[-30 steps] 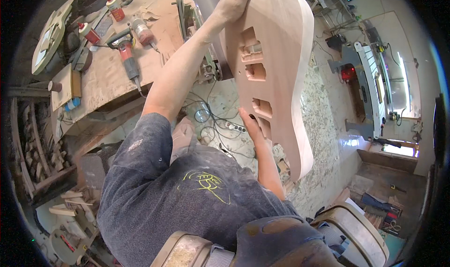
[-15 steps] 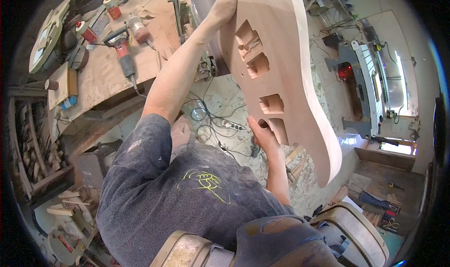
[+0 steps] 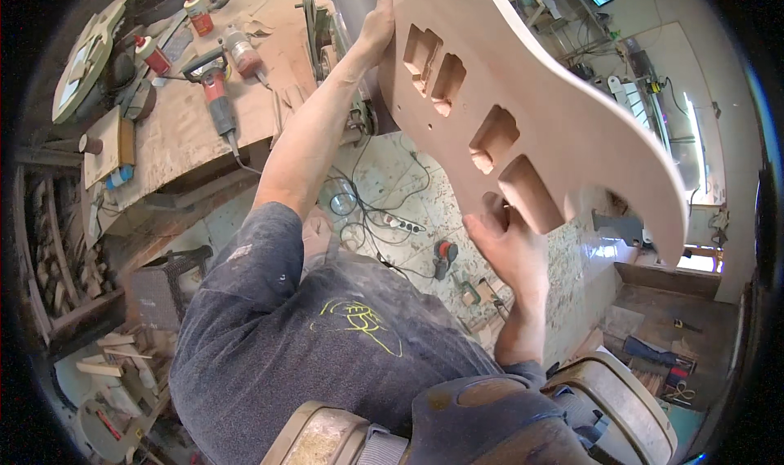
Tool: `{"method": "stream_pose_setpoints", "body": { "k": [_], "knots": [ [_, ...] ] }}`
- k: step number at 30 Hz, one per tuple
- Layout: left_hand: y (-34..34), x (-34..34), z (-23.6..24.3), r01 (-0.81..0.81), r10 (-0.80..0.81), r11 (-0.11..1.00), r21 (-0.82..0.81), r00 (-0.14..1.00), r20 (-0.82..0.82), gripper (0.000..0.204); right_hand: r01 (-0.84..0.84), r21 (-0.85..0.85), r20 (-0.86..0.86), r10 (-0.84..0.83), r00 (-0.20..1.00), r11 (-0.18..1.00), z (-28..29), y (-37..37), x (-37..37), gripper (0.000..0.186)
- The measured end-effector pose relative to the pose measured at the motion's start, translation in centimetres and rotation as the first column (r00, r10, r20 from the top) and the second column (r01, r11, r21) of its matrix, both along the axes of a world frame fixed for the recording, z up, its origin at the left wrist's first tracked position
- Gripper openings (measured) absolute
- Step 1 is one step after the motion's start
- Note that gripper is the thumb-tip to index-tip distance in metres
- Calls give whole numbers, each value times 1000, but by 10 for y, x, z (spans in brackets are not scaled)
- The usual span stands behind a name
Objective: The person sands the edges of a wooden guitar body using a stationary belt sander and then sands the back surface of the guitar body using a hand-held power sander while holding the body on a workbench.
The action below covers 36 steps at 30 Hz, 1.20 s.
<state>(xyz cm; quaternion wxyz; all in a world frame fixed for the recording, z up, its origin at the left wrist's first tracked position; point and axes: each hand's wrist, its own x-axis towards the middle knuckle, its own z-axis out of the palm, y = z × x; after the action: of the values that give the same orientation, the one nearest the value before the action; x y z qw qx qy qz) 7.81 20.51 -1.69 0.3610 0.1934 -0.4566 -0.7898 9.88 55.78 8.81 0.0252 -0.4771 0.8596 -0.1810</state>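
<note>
A bare wooden guitar body (image 3: 563,114) is held up in front of me, tilted, with several cavities cut into its face. At its upper left edge my left hand (image 3: 379,26) is closed on the rim, with the thumb up and the other fingers hidden behind the wood. My right hand (image 3: 514,249) grips the lower part, next to the neck pocket and the nearest cavity. Some of its fingers are out of sight in or behind the wood. Just beyond my left forearm stands a sanding machine (image 3: 359,97) with a dark, broad surface, partly covered by the arm and the body.
On the workbench (image 3: 253,114) at left lie an angle grinder (image 3: 216,97), red-and-white bottles (image 3: 198,14) and another guitar body (image 3: 88,65). Cables (image 3: 367,212), a power strip (image 3: 404,224) and a small power tool (image 3: 444,257) lie on the floor. Wood scraps (image 3: 122,367) are piled lower left.
The guitar body has turned, its lower end swinging right and upward. My right hand has moved right with it; my left hand has shifted slightly left and down, still gripping.
</note>
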Motion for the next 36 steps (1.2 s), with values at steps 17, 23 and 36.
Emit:
{"method": "stream_pose_setpoints", "body": {
  "k": [17,23,36],
  "knots": [
    [-76,3,67,-183,318,518,-835,948,-11,68,-131,590,0,162,987,797,149,-94,-35,58],
    [-92,-10,41,-185,201,762,-621,979,-45,68,-101,675,67,75,995,731,171,-143,-38,49],
    [-74,-9,-20,-52,20,980,-194,987,-159,68,-55,774,32,47,998,631,207,-219,-46,54]
  ]
}}
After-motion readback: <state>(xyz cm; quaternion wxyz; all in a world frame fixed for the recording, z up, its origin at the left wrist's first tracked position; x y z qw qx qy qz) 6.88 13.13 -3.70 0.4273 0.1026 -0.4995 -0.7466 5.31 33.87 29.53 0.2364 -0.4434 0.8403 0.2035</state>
